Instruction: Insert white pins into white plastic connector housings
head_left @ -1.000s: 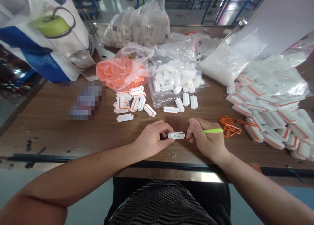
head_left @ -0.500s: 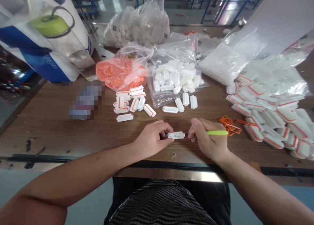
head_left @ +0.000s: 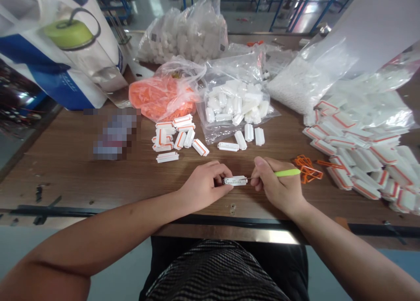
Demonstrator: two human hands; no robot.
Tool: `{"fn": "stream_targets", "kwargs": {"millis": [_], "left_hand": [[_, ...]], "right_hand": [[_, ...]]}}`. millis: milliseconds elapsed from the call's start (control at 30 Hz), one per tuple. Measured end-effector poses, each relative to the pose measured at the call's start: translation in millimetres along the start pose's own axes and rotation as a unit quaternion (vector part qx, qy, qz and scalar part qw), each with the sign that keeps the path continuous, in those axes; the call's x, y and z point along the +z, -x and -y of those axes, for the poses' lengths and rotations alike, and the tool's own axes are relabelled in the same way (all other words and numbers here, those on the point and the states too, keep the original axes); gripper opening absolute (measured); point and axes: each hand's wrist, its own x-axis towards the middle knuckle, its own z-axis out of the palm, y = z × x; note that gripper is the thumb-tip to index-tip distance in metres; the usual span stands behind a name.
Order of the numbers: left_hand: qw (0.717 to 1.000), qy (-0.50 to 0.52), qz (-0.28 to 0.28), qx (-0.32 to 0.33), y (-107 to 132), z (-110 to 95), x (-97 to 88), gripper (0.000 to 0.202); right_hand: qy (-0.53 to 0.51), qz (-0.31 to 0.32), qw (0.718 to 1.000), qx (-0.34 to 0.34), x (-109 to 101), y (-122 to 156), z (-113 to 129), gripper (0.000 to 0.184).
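My left hand (head_left: 203,185) is closed around the left end of a small white plastic connector (head_left: 235,180) held just above the wooden table (head_left: 65,169). Closed on a green-handled pick tool (head_left: 287,173), my right hand (head_left: 277,187) keeps the thin metal tip at the connector's right end. Several white connectors with orange clips (head_left: 177,134) lie beyond my left hand. A few loose orange clips (head_left: 306,169) lie just right of my right hand.
A clear bag of white parts (head_left: 236,104), a bag of orange clips (head_left: 160,95) and larger bags stand behind. A heap of finished white and orange pieces (head_left: 364,156) fills the right. A bottle with a green lid (head_left: 82,51) stands back left.
The green tool handle has tipped slightly up and down as my right hand works at the connector's end. My left hand and the connector have stayed in place.
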Motion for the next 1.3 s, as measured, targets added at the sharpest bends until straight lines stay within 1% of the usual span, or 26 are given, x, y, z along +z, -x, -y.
{"fn": "stream_targets", "kwargs": {"millis": [167, 233, 300, 400, 433, 467, 533, 633, 733, 1033, 1200, 1300], "left_hand": [[1.0, 0.005, 0.0, 0.0, 0, -1, -0.7, 0.008], [1.0, 0.008, 0.0, 0.0, 0, -2, -0.6, 0.008], [1.0, 0.008, -0.002, -0.003, 1, -1, 0.0, 0.007], [1.0, 0.008, -0.005, -0.014, 1, -1, 1.2, 0.007], [1.0, 0.007, -0.006, -0.016, 1, -1, 1.4, 0.006], [1.0, 0.006, -0.006, -0.016, 1, -1, 1.5, 0.007], [1.0, 0.004, -0.007, -0.011, 0, -1, 1.2, 0.007], [1.0, 0.006, -0.005, -0.005, 0, -1, 0.1, 0.008], [1.0, 0.007, -0.002, -0.001, 1, -1, -0.6, 0.008], [1.0, 0.01, -0.002, 0.003, 1, 0, -0.2, 0.007], [1.0, 0.009, -0.005, 0.003, 1, 0, -0.1, 0.007], [1.0, 0.005, -0.001, 0.002, 1, 0, -0.1, 0.006]], "right_hand": [[0.011, 0.003, 1.0, 0.009, 0, -1, 0, 0.048], [0.036, 0.015, 0.999, -0.013, 0, 0, 2, 0.048], [0.087, 0.036, 0.993, -0.078, -1, 1, 5, 0.046], [0.166, 0.064, 0.961, -0.214, -2, 2, 9, 0.043], [0.18, 0.066, 0.952, -0.24, -2, 3, 9, 0.043], [0.185, 0.064, 0.948, -0.249, -2, 4, 9, 0.043], [0.17, 0.05, 0.96, -0.218, -3, 5, 8, 0.042], [0.105, 0.011, 0.985, -0.134, -3, 5, 7, 0.044], [0.074, -0.011, 0.993, -0.089, -2, 4, 6, 0.046], [0.073, 0.012, 0.994, -0.079, 1, 1, 5, 0.046], [0.043, -0.015, 0.998, -0.046, 1, 3, 2, 0.046], [0.042, -0.01, 0.998, -0.039, 1, 3, 0, 0.046]]}}
